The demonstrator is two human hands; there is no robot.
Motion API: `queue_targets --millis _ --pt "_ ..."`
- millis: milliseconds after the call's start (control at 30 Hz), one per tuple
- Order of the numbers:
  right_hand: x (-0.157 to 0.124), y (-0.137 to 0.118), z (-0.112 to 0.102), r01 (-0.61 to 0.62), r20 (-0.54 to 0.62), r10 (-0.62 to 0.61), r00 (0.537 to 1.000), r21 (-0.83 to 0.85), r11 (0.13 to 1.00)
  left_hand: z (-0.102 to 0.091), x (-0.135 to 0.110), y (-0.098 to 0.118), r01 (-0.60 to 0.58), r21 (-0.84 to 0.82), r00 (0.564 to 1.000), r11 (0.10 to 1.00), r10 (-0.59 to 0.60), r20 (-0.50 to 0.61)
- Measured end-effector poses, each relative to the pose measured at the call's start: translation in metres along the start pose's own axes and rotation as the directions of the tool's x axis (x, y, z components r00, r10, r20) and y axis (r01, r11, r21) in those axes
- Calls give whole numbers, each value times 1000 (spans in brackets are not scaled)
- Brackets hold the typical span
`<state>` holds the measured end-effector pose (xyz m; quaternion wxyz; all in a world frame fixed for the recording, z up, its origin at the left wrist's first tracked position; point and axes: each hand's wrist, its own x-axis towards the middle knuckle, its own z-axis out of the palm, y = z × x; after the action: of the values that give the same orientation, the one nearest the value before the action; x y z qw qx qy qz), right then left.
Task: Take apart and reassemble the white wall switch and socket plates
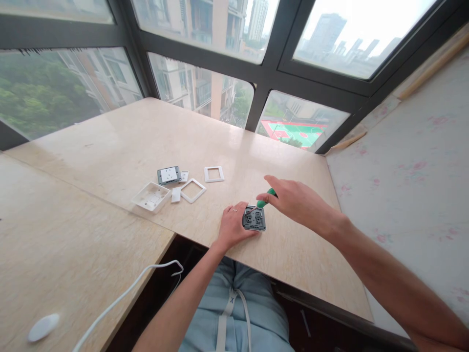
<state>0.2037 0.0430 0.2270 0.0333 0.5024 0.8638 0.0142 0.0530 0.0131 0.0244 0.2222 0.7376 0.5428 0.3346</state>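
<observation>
One squarish, ridged grey plastic electrical module [255,222] sits clamped in the left hand [233,226]; the right hand [296,199] grips a slim, green-handled screwdriver [261,203].

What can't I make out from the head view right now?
All in the head view:
Tip of the screwdriver: too small to tell exactly where it meets the grey module.
Screwdriver's upper end: covered by the right hand.
Module's left edge: behind the left hand.
Module's underside: faces away from the camera.
White cable: cut off by the bottom edge.
</observation>
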Motion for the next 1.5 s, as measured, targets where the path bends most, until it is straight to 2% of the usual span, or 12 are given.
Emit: queue_targets --millis 100,300,500,567,700,767,933,1000,1200,1267,1433,1500 --pt "0 -1 -2 -83 19 86 996 -110 990 1 0 0 3 5 1000 1000 -3 -5" --pt "-10 8 -5 311 -30 -310 950 167 936 0 0 0 -7 2 1000 1000 7 -10" --pt "-3 -5 0 -35 22 37 999 -97 995 -1 1 2 1 4 1000 1000 -1 -4" --pt "-2 -5 0 -70 25 74 997 -133 989 -1 1 2 5 9 1000 1000 -5 -8" --pt "-6 -1 -3 239 -30 -237 971 56 969 -2 1 3 -7 6 1000 1000 8 -12" --pt "-7 -2 -4 292 -40 -290 956 88 952 -2 0 3 -15 -2 1000 1000 15 -18" --pt "-1 -14 -4 -54 22 58 998 -131 990 -2 0 2 -13 -12 1000 1000 13 -17" --pt "1 -14 -4 -88 32 96 995 -190 978 -2 0 2 -9 -8 1000 1000 9 -16" --pt "-2 -8 -9 312 -24 -312 950 38 949 -3 1 3 -15 -25 1000 1000 14 -20" --pt "-3 -13 -10 256 -6 -256 967 37 966 -4 1 3 -21 -35 1000 999 20 -18" --pt "5 -25 -12 -84 48 95 994 -195 977 -1 0 0 -24 -34 1000 999 24 -18" --pt "7 -23 -12 -88 63 104 993 -213 973 0 0 -1 -28 -32 999 999 27 -23"
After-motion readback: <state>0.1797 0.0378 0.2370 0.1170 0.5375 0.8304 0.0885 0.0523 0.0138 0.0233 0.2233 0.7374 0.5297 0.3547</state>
